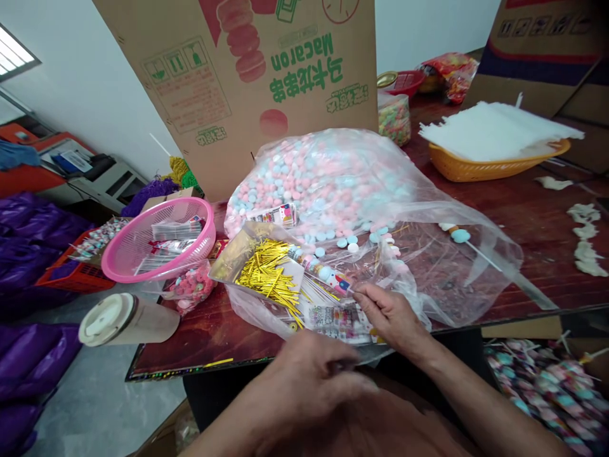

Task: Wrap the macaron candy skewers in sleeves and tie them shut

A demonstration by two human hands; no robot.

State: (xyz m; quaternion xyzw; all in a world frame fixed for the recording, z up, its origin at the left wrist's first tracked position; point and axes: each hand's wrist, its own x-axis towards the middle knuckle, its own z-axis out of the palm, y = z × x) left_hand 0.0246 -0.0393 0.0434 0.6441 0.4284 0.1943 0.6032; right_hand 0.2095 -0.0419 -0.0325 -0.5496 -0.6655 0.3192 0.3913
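My right hand (392,317) pinches the near end of a wrapped candy skewer (326,274), with pale blue and pink sweets in a printed clear sleeve. The skewer slants up and left over a tray of gold twist ties (269,273). Nearer the table edge, my left hand (316,374) is smeared by motion, its fingers curled toward the thumb; I cannot make out whether anything is between them. Printed sleeves (335,317) lie just beyond it. Behind the tray spreads a big clear bag of pink and blue round sweets (323,184).
A pink basket (209,254) of packets and a lidded cup (128,320) stand at left. A tall carton (247,114) rises behind the sweets. At right lie a loose candy skewer (461,236) and a yellow basket (490,168) of white sheets. Finished-looking skewers (547,393) are heaped below right.
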